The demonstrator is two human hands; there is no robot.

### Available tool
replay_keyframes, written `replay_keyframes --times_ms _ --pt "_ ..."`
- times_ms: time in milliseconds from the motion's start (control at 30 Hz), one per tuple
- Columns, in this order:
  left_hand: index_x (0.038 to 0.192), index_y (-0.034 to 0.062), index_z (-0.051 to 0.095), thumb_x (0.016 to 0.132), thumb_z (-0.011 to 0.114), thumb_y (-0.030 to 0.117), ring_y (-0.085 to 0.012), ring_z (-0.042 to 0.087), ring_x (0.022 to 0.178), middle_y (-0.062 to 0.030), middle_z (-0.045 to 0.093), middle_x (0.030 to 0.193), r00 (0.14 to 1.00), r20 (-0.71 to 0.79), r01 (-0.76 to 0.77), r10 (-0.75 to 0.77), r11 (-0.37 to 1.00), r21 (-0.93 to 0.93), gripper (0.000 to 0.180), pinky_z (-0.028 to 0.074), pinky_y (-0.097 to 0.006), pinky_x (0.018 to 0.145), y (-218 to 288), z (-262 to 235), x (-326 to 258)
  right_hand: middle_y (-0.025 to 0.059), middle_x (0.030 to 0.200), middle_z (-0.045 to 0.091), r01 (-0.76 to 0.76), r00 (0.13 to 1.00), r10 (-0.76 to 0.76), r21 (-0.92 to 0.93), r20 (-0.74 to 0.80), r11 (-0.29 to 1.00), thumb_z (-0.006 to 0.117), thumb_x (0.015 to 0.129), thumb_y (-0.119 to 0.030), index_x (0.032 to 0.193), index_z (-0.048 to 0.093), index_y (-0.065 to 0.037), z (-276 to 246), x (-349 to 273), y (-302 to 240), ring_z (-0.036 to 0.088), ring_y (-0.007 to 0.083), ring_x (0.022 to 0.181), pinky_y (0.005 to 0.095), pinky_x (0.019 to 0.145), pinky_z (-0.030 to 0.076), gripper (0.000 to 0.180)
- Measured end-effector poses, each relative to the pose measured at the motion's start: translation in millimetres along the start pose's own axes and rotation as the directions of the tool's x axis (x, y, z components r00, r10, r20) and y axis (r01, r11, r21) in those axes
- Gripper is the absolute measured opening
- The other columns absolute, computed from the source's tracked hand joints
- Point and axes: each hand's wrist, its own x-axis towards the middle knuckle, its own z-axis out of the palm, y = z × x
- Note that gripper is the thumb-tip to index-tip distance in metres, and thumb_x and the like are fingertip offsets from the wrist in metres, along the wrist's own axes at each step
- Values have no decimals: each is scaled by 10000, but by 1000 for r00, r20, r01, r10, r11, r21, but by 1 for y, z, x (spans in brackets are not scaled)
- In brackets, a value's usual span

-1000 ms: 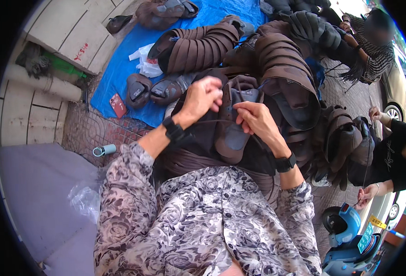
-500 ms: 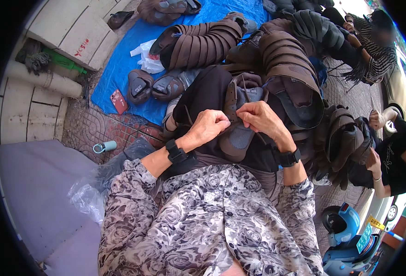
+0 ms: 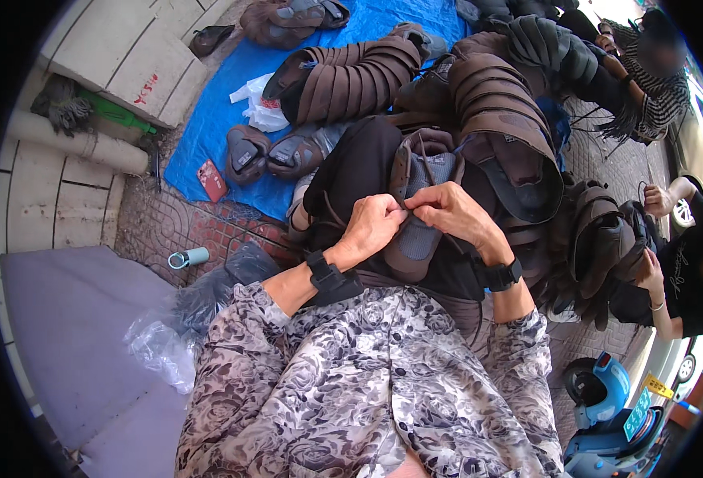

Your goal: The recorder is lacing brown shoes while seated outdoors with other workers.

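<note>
A brown shoe upper (image 3: 409, 259) with a grey mesh tongue (image 3: 440, 170) rests on my lap, its toe toward me. My left hand (image 3: 370, 229) is closed in a pinch over the upper's left eyelet edge, a dark shoelace between thumb and finger. Almost touching it, my right hand (image 3: 456, 213) pinches lace too, above the toe. The exact spot where the lace meets the fingertips is hidden. More loose lace loops up near the tongue, and a strand hangs below my right wrist.
Nested stacks of brown uppers (image 3: 357, 86) lie on a blue tarp (image 3: 201, 127) ahead; another stack (image 3: 491, 88) stands beside my lap. A phone (image 3: 211, 180), white plastic bag (image 3: 260, 103) and teal bottle (image 3: 188, 257) are leftward. Two people handle uppers and laces on the right, near a blue scooter (image 3: 606, 434).
My left hand has moved right and slightly down, so the fingertips of both hands now nearly meet over the upper. My right hand has shifted slightly left.
</note>
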Motion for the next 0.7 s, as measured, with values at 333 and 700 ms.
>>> replay_keyframes --times_ms 333,700 --pt "1035 107 544 544 812 176 -277 522 841 -95 473 900 711 342 -699 615 560 445 563 451 -390 747 18 -46 23 79 705 542 313 776 -608 -735 -168 602 628 690 -48 733 635 -21 23 -5 0 603 277 708 380 614 494 51" --pt "793 71 504 509 818 168 -288 515 757 -82 461 781 688 389 -724 612 539 431 434 421 -396 653 10 -35 39 112 779 636 350 923 -377 -585 80 732 662 718 -83 846 671 -28 -3 12 5 621 295 725 378 651 486 140"
